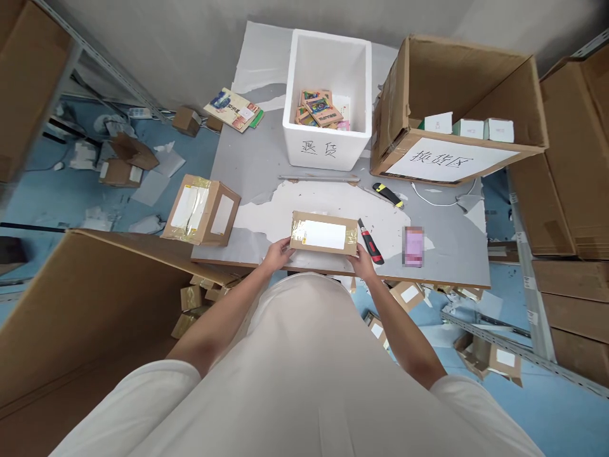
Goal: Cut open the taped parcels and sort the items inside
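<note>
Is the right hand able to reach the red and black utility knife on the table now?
Probably yes. The right hand grips the small taped cardboard parcel, and the red and black utility knife lies right beside it with nothing between them, though the hand must first release the parcel.

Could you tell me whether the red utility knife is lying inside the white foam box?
No, the red utility knife lies on the table beside the right hand, while the white foam box stands farther back.

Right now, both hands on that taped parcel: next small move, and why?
Probably the right hand lets go and takes the red utility knife lying just beside it. The small taped parcel looks sealed with clear tape, label up, and the left hand already steadies its other end.
</note>
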Available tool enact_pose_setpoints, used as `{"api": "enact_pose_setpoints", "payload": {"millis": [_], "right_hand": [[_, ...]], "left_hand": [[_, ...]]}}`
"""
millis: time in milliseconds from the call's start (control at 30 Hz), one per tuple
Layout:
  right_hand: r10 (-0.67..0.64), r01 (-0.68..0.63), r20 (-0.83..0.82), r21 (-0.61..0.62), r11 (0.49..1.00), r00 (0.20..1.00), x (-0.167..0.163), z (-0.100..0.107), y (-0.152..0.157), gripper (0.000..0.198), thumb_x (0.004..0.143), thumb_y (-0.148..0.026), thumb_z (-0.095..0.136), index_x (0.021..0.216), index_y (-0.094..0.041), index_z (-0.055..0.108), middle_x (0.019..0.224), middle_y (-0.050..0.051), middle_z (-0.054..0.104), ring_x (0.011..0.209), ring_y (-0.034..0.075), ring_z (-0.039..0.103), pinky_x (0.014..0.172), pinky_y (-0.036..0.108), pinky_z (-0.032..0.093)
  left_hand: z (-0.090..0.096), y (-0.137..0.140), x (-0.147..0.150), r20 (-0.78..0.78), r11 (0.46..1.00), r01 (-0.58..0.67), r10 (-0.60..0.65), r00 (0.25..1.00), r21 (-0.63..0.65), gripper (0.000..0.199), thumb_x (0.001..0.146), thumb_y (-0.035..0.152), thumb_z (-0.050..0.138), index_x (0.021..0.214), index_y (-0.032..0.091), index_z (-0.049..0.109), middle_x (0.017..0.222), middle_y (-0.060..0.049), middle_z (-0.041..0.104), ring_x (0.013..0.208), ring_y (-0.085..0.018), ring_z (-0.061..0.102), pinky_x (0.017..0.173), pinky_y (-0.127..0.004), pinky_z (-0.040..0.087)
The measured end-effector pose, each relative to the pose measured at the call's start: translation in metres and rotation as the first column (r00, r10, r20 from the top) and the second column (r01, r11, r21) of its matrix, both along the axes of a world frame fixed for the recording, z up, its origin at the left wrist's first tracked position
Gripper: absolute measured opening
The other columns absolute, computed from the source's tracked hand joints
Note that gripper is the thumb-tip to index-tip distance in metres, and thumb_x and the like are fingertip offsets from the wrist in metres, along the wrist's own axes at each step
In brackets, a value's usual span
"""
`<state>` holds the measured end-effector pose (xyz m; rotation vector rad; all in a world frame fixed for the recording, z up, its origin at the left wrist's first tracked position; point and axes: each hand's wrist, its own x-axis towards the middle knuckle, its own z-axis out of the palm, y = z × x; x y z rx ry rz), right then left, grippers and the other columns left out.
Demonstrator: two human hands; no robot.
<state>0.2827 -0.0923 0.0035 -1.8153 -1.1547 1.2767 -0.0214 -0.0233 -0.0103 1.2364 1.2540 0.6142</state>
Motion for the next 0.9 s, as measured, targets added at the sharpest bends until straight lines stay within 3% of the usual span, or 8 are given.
{"api": "enact_pose_setpoints", "payload": {"millis": [100,233,333,433,567,667,767,900], "right_hand": [[0.029,-0.032,0.088,0.032,0.999,0.996,0.004,0.011,0.007,0.048,0.082,-0.046,0.054,0.121,-0.018,0.056,0.116,0.012,0.062,0.101,0.023,0.061,0.085,0.039,0.051],[0.066,-0.069,0.318,-0.002,0.998,0.946,0.005,0.019,0.026,0.046,0.087,-0.058,0.038,0.093,-0.018,0.061,0.095,0.011,0.064,0.091,0.024,0.059,0.083,0.037,0.047],[0.076,-0.058,0.375,-0.060,0.996,0.924,0.002,0.016,0.042,0.048,0.089,-0.061,0.033,0.074,-0.021,0.056,0.081,0.011,0.064,0.082,0.025,0.059,0.078,0.036,0.045],[0.071,-0.041,0.375,-0.087,0.995,0.924,-0.001,0.009,0.054,0.049,0.089,-0.061,0.033,0.069,-0.021,0.054,0.079,0.012,0.065,0.082,0.026,0.060,0.077,0.036,0.045],[0.072,-0.045,0.339,-0.088,0.995,0.938,0.000,0.005,0.055,0.052,0.090,-0.060,0.032,0.078,-0.019,0.063,0.087,0.013,0.069,0.087,0.026,0.063,0.081,0.037,0.047],[0.056,-0.040,0.283,-0.061,0.997,0.958,0.004,0.002,0.044,0.056,0.091,-0.060,0.031,0.100,-0.018,0.067,0.100,0.012,0.070,0.095,0.025,0.063,0.084,0.038,0.049],[-0.025,0.027,0.110,-0.016,1.000,0.994,0.008,-0.004,0.027,0.056,0.091,-0.054,0.034,0.124,-0.018,0.060,0.116,0.012,0.067,0.099,0.022,0.064,0.088,0.039,0.051],[-0.036,0.036,0.018,0.006,0.999,0.999,0.012,-0.011,0.005,0.057,0.083,-0.035,0.050,0.138,-0.019,0.050,0.131,0.014,0.059,0.106,0.022,0.064,0.098,0.043,0.048]], "left_hand": [[0.014,0.006,0.000,-0.070,0.999,0.016,-0.014,0.997,0.036,0.056,0.076,0.048,0.062,0.119,0.012,0.064,0.123,-0.014,0.065,0.112,-0.026,0.061,0.096,-0.039,0.049],[0.029,0.021,0.006,-0.310,0.988,0.014,0.035,0.950,0.156,0.046,0.085,0.048,0.050,0.108,0.013,0.070,0.109,-0.013,0.069,0.096,-0.023,0.064,0.085,-0.034,0.050],[0.028,0.035,0.016,-0.471,0.986,0.013,0.068,0.880,0.167,0.044,0.089,0.047,0.044,0.098,0.014,0.073,0.096,-0.010,0.071,0.088,-0.023,0.063,0.084,-0.033,0.047],[0.022,0.048,0.023,-0.508,0.990,0.016,0.058,0.860,0.140,0.044,0.090,0.047,0.043,0.092,0.015,0.074,0.089,-0.009,0.071,0.086,-0.023,0.063,0.082,-0.033,0.046],[0.015,0.053,0.024,-0.483,0.991,0.011,0.056,0.874,0.135,0.042,0.089,0.045,0.044,0.094,0.015,0.075,0.091,-0.010,0.072,0.091,-0.025,0.063,0.085,-0.034,0.046],[0.010,0.047,0.018,-0.433,0.992,-0.005,0.061,0.899,0.130,0.044,0.090,0.043,0.041,0.106,0.016,0.072,0.102,-0.010,0.072,0.097,-0.024,0.064,0.090,-0.035,0.046],[0.003,0.035,0.007,-0.355,0.994,-0.034,0.070,0.932,0.107,0.046,0.089,0.035,0.038,0.121,0.014,0.064,0.111,-0.010,0.070,0.097,-0.020,0.066,0.090,-0.035,0.049],[-0.009,0.017,-0.009,-0.226,0.999,-0.028,0.035,0.974,0.034,0.059,0.072,0.021,0.052,0.130,0.013,0.057,0.122,-0.014,0.066,0.108,-0.023,0.065,0.098,-0.039,0.049]]}}
